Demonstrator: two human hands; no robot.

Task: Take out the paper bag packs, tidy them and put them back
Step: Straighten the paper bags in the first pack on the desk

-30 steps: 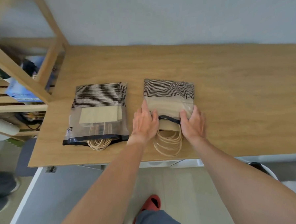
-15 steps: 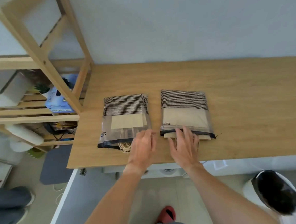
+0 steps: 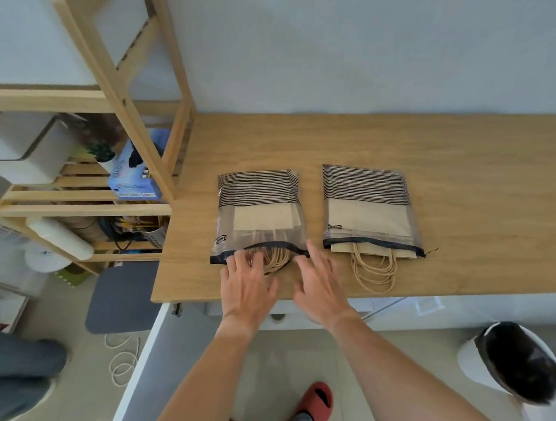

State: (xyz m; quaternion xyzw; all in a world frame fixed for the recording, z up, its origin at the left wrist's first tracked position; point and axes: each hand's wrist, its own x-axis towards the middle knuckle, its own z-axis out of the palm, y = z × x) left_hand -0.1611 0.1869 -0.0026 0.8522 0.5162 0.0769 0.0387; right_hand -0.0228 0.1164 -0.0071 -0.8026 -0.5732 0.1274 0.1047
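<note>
Two paper bag packs on the wooden worktop (image 3: 461, 175), side by side near its near edge, a bare strip of wood between them. Left pack (image 3: 259, 211): clear plastic sleeve with a dark-striped far end, flat kraft bags inside, a black-trimmed mouth facing near, twisted paper handles (image 3: 277, 258) bunched and bulging out of that mouth. Left hand (image 3: 247, 292) over the near-left corner, fingers (image 3: 240, 260) spread wide, tips touching or just above the black trim and the handle loops, gripping nothing. Right hand (image 3: 319, 287) just beside, over the near-right corner of the same pack, fingers likewise splayed, index tip at the trim's right end, nothing pinched. Right pack (image 3: 368, 205): same kind of sleeve, well clear of both hands, bag edges poking past its mouth and long handle loops (image 3: 375, 271) trailing toward the worktop's near edge.

Probably light, flat and floppy as a whole: thin paper stack, fairly stiff across its face yet easy to crease at corners. Sleeve likely slick and soft, prone to sliding on smooth wood and slipping off the stack if pulled alone. Handles springy, apt to snag on the trim. Best hold, by judgement: flat palm pressing the sleeve face to pin it, other fingers pinching the bags' near edge together with the handles, rather than tugging a single loop. For lifting the whole pack, a grip across both long sides, sleeve and paper together.
</note>
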